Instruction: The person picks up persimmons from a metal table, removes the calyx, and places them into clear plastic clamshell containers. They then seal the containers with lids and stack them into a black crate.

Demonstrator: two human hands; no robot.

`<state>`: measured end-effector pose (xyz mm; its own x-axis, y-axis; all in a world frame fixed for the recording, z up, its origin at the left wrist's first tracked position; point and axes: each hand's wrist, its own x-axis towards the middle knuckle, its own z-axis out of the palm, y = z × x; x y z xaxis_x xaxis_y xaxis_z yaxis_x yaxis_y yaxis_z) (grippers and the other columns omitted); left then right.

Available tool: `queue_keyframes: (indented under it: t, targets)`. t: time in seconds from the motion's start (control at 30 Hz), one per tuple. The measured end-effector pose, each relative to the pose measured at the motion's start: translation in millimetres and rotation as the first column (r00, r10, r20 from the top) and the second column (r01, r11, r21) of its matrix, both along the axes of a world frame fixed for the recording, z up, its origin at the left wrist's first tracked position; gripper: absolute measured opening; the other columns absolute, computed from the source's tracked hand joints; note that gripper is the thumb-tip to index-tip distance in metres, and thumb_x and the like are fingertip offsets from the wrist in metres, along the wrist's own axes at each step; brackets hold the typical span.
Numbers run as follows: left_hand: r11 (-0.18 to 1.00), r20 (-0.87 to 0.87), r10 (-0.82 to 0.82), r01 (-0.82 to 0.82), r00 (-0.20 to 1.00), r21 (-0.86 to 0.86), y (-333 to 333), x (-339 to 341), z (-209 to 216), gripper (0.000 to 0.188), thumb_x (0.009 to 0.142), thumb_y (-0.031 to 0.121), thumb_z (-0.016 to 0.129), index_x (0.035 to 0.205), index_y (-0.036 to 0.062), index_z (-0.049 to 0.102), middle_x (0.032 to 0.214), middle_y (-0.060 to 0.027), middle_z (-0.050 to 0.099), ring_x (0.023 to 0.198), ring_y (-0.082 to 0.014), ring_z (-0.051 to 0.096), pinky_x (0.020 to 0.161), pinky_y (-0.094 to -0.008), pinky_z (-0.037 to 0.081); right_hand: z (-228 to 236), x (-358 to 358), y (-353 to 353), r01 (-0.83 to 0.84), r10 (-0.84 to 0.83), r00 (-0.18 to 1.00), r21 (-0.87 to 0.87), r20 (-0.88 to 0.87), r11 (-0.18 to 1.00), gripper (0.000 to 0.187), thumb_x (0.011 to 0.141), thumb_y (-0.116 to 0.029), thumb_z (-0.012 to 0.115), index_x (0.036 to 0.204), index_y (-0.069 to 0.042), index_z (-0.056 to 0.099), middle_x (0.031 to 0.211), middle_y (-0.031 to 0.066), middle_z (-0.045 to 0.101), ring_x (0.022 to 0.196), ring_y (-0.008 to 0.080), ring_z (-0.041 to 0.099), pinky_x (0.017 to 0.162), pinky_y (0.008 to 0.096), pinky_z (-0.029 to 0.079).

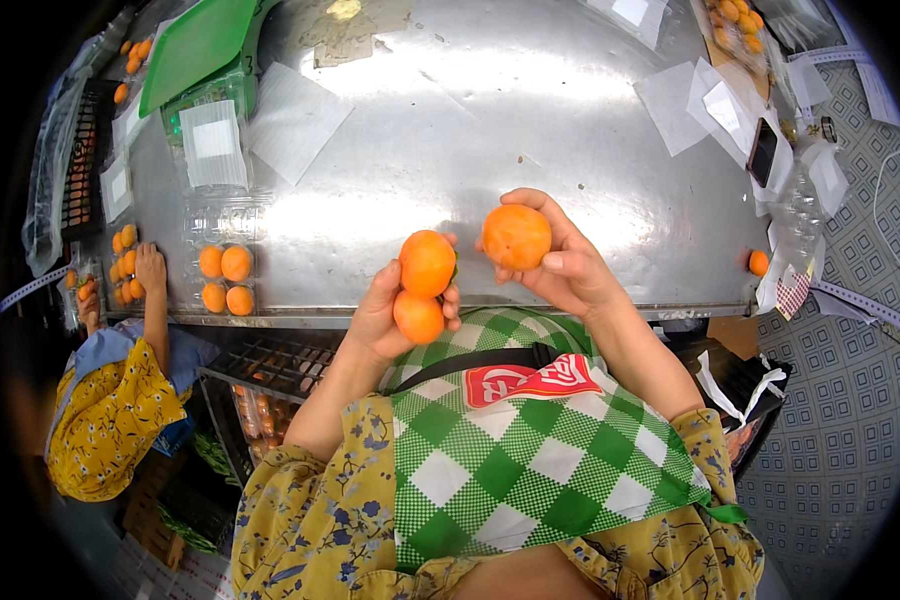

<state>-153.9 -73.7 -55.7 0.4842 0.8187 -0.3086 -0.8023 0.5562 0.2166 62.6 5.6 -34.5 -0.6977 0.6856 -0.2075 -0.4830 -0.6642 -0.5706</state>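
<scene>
Two orange persimmons are in my left hand (375, 305): an upper persimmon (426, 263) with a bit of green at its edge, and a lower persimmon (418, 317) touching it. My right hand (560, 255) grips a third persimmon (517, 237), fingers behind it and thumb at its lower right. Both hands are above the near edge of the metal table (420, 170), a small gap apart. Left of them on the table, an open clear plastic clamshell (225, 215) holds several orange fruits (236, 263).
A co-worker's hand (151, 268) touches fruit at the far left. Behind the clamshell stand a green tray (198, 55) and white sheets (300, 120). On the right lie a phone (763, 152), plastic packaging (800, 215) and a lone fruit (758, 263). A black crate (270, 365) stands below the table edge.
</scene>
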Motion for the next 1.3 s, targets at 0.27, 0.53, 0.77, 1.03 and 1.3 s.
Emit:
queue_keyframes:
  t: [0.27, 0.53, 0.77, 1.03, 1.3]
  targets:
    - [1.000, 0.281, 0.013, -0.011, 0.960, -0.010, -1, 0, -9, 0.068, 0.090, 0.050, 0.049, 0.140, 0.0096, 0.027, 0.108, -0.0201, 0.057, 0.099, -0.0320, 0.060, 0.080, -0.0544, 0.052, 12, 7, 10, 0.025, -0.037, 0.995, 0.123, 0.097, 0.992, 0.073, 0.071, -0.018, 0.074, 0.133, -0.010, 0.035, 0.120, 0.0175, 0.052, 0.108, 0.0261, 0.056, 0.087, 0.0389, 0.049]
    - [0.992, 0.488, 0.065, -0.004, 0.871, -0.125, 5, 18, 12, 0.062, 0.091, 0.051, 0.042, 0.139, 0.0135, 0.030, 0.142, -0.0279, 0.025, 0.130, -0.0469, 0.029, 0.089, -0.0693, 0.039, 12, 3, 8, 0.060, -0.152, 0.958, 0.349, 0.242, 0.935, 0.074, 0.067, -0.019, 0.078, 0.127, -0.008, 0.037, 0.121, 0.0152, 0.052, 0.112, 0.0212, 0.053, 0.095, 0.0348, 0.043]
    - [0.999, 0.396, 0.001, 0.020, 0.918, -0.048, 10, 22, 21, 0.061, 0.091, 0.049, 0.042, 0.138, 0.0110, 0.034, 0.143, -0.0219, 0.027, 0.133, -0.0440, 0.025, 0.095, -0.0721, 0.030, 26, -4, 2, 0.052, -0.180, 0.952, 0.451, 0.246, 0.891, 0.064, 0.068, -0.011, 0.074, 0.123, -0.007, 0.043, 0.121, 0.0108, 0.050, 0.113, 0.0226, 0.050, 0.098, 0.0359, 0.039]
    - [0.993, 0.178, 0.115, -0.112, 0.977, -0.022, 10, 27, 29, 0.061, 0.088, 0.050, 0.049, 0.134, 0.0117, 0.038, 0.139, -0.0126, 0.036, 0.128, -0.0343, 0.037, 0.096, -0.0623, 0.039, 27, -2, 0, -0.155, -0.477, 0.729, 0.798, 0.490, 0.583, 0.058, 0.066, -0.008, 0.070, 0.121, -0.011, 0.054, 0.118, 0.0091, 0.043, 0.108, 0.0212, 0.046, 0.091, 0.0350, 0.040]
    - [0.991, -0.100, 0.120, -0.125, 0.988, -0.047, 11, 28, 38, 0.066, 0.084, 0.052, 0.056, 0.133, 0.0109, 0.041, 0.135, -0.0099, 0.039, 0.124, -0.0343, 0.043, 0.093, -0.0545, 0.046, 40, -5, -5, -0.184, -0.416, 0.722, 0.733, 0.553, 0.655, 0.055, 0.068, -0.002, 0.064, 0.121, -0.011, 0.054, 0.115, 0.0075, 0.045, 0.102, 0.0195, 0.050, 0.082, 0.0309, 0.043]
